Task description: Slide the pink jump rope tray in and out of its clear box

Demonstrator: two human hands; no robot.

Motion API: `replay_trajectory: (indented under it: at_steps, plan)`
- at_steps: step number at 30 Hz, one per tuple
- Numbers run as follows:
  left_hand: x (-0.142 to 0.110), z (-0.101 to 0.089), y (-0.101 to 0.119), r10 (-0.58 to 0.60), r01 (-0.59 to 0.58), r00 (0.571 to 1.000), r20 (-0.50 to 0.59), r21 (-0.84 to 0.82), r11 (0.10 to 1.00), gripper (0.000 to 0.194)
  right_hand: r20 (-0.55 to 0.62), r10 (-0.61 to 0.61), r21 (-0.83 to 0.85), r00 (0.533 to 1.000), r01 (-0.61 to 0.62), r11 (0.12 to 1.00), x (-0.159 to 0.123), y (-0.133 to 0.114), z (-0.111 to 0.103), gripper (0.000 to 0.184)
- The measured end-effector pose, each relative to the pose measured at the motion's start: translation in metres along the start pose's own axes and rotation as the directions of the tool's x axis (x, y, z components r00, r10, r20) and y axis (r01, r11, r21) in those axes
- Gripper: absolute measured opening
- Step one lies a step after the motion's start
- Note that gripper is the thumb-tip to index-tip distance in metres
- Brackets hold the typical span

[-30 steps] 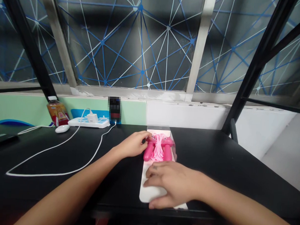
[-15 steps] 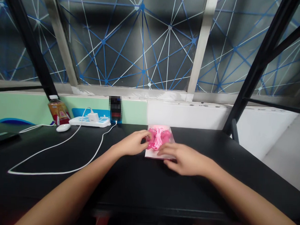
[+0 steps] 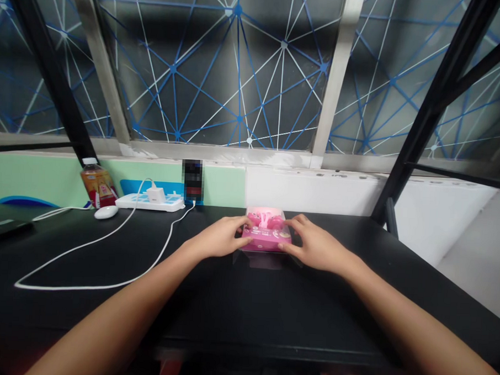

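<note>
Skipping-rope box (image 3: 261,240): on black desk (image 3: 269,310)
Left hand (image 3: 223,237): digits apart, touching box's left edge
Right hand (image 3: 316,243): digits apart, touching right edge

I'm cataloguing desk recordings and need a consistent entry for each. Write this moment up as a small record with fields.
Left hand: thumb and fingers at the left side of the pink box
Right hand: thumb and fingers at the box's right side
Box: printed pink front, pink rope visible behind it
Surface: black desk
Left of box: white mouse, bottle, power strip with white plug, looping white cable
Backdrop: window with blue and white lines
</note>
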State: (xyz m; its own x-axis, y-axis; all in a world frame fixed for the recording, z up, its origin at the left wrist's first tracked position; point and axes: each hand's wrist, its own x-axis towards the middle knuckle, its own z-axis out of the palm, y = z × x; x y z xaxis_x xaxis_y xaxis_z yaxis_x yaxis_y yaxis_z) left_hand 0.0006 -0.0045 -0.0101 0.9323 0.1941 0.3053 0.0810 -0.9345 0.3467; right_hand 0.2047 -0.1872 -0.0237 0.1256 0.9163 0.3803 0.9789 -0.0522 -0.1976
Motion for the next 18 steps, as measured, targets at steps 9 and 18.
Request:
replay_trajectory:
  at_steps: [9,18]
  plan:
    - [0.003,0.005,0.005,-0.145,0.146,0.987,0.068,-0.009,0.989,0.023,0.055,0.069,0.173,0.996,-0.077,0.982,0.001,0.007,0.001,0.022]
    - [0.002,-0.004,0.005,-0.117,0.158,0.964,0.239,-0.160,0.975,0.037,0.242,-0.029,0.308,0.970,-0.048,0.950,-0.004,0.013,-0.010,0.038]
